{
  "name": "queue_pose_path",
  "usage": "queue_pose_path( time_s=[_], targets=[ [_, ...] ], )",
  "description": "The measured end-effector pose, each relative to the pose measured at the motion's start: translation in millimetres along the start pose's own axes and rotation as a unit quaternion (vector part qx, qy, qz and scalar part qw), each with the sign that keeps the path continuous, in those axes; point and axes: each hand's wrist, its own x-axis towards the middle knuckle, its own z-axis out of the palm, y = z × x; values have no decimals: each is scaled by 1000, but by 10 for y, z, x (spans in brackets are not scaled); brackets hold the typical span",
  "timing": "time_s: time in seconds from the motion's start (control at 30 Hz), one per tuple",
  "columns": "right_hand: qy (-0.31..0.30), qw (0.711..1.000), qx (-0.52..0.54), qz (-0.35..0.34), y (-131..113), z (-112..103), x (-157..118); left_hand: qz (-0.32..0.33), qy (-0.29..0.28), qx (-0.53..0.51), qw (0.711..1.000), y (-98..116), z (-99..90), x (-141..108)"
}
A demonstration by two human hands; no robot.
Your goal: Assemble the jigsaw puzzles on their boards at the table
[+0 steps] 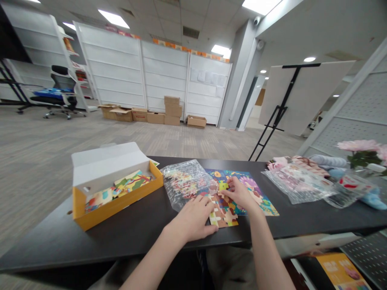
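Note:
On the black table, my left hand [198, 215] lies with its fingers spread at the left edge of a partly joined puzzle [225, 211]. My right hand [240, 192] is closed in a pinch on a puzzle piece [223, 186] above the joined pieces. Under and behind the hands lies a colourful picture sheet [267, 205] with blue and purple areas. A clear plastic bag [184, 179] of loose pieces sits just left of the sheet, behind my left hand.
An open yellow box [121, 207] with puzzle parts stands at the left. Plastic-wrapped items [299, 181], folded cloths and pink flowers [359, 146] are at the right. Another yellow box [343, 272] is below the table's right front edge. Cardboard boxes [172, 110] stand by the far wall.

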Motion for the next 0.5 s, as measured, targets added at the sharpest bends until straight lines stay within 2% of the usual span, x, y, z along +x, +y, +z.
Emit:
queue_pose_path(
  time_s=[0.07,0.13,0.27,0.33,0.4,0.5],
  targets=[
    [2,997,77,11,9,-109,-45,1,2,1,1000,-1,-5,-4],
    [57,992,105,30,100,-273,-107,1,3,1,1000,-2,-14,-7],
    [210,972,55,89,473,-639,-259,-3,0,-10,1000,-7,-34,-13],
    [254,960,5,116,652,-762,-319,-3,2,-14,1000,-9,-38,-16],
    [250,958,-29,133,766,-820,-354,-1,4,-14,1000,-5,-41,-18],
    [213,964,-53,147,823,-818,-366,-3,0,-13,1000,8,-49,-16]
  ],
)
